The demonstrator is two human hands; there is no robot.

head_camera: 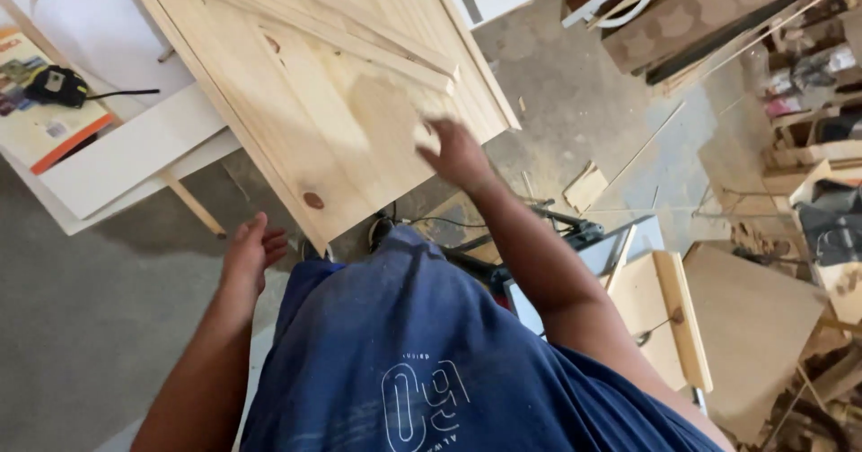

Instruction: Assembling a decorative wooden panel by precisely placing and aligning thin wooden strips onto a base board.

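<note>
One pine panel (332,102) fills the middle of the view, a pale glued board with a dark knot near its near corner. It lies tilted across a white work surface (135,147), its near corner jutting over the grey concrete floor (81,308). One framed strip assembly of the same wood (332,26) rests on the panel's far part, running from far left toward the right.

Two hands are in view. The right hand (458,151) lies flat on the panel near its right edge, fingers spread and blurred; it grips nothing. The left hand (250,254) hangs just near of the panel's near corner, fingers loosely open and empty, apart from the wood.

One black tape measure (56,86) sits at the far left on a printed sheet with an orange edge (45,120), well apart from both hands. To the right, one lighter board with a raised batten (669,317) lies on the floor, with a larger brown sheet (754,326) beside it. Offcuts and sticks pile up at the far right (808,102); their count cannot be told.

The person's blue shirt (431,353) hides the floor and whatever props the panel's near edge. The panel's far end is cut off by the frame, and dark cables and metal parts (566,228) under the right forearm are hard to make out.
</note>
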